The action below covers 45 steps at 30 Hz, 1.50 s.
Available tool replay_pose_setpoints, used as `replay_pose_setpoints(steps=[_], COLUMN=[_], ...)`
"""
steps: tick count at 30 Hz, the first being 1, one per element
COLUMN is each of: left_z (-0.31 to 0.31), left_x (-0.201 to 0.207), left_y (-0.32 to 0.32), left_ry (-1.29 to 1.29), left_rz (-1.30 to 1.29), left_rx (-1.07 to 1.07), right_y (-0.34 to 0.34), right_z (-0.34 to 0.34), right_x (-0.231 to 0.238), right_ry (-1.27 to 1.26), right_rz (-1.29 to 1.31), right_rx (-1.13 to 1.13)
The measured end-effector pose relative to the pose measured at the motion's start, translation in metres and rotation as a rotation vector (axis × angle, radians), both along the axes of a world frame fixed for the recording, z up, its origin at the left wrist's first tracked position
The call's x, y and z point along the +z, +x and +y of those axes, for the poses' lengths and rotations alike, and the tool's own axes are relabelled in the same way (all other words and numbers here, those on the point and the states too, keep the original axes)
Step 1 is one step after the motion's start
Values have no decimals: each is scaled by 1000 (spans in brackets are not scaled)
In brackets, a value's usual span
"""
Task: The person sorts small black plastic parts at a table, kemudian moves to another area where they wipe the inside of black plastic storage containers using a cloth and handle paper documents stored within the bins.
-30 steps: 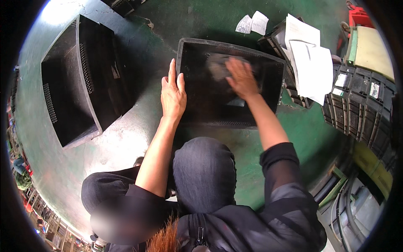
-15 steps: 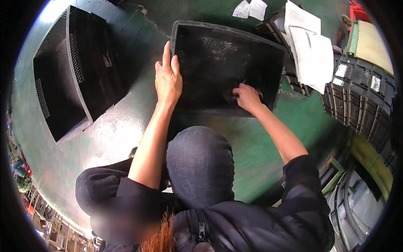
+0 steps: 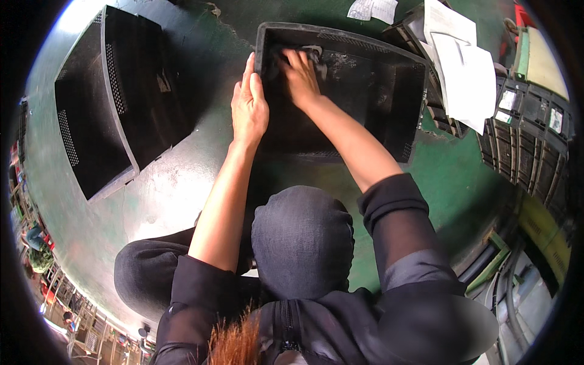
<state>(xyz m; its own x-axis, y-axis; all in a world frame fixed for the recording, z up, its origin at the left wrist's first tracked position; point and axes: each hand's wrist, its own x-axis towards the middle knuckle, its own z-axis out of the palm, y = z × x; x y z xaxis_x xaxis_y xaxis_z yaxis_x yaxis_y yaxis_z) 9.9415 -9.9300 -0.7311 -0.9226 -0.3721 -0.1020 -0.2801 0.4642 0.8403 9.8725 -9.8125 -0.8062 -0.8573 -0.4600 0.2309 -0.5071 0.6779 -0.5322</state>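
A black plastic crate lies on the floor before me with its open top facing up. My left hand grips the left wall of it, fingers along the outside near the rim. Inside, at the far left corner, my right hand presses a dark grey rag against the crate's bottom. Its fingers are partly blurred, and some of the rag is hidden beneath them. Pale scuffs mark the bottom beside the rag.
Two black crates with perforated walls rest together at the left. White paper sheets lie on a black crate at the right, near stacked black crates. More papers lie on the green floor beyond.
My right hand has swept with the rag from the crate's near right part to its far left corner. The left hand keeps its hold on the left wall.
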Motion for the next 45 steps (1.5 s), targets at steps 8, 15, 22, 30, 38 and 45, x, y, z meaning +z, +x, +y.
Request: replay_pose_setpoints(steps=[8,15,22,30,38,45], left_z=[-2,12,10,16,14,12], left_x=[-1,11,13,12,15,-5], left_y=[1,-2,2,-3,1,2], left_ry=[-87,-71,-50,-68,-56,-154], left_rz=[14,-125,-83,-107,-157,-44], left_rx=[-4,25,1,43,39,-64], right_y=[23,66,-5,74,-55,-65], right_z=[136,136,182,196,169,-80], right_x=[13,41,18,33,102,80], right_ry=[221,535,367,781,174,-234], right_rz=[-431,-653,-177,-511,281,320], right_rx=[749,208,-88,-202,-536,-54])
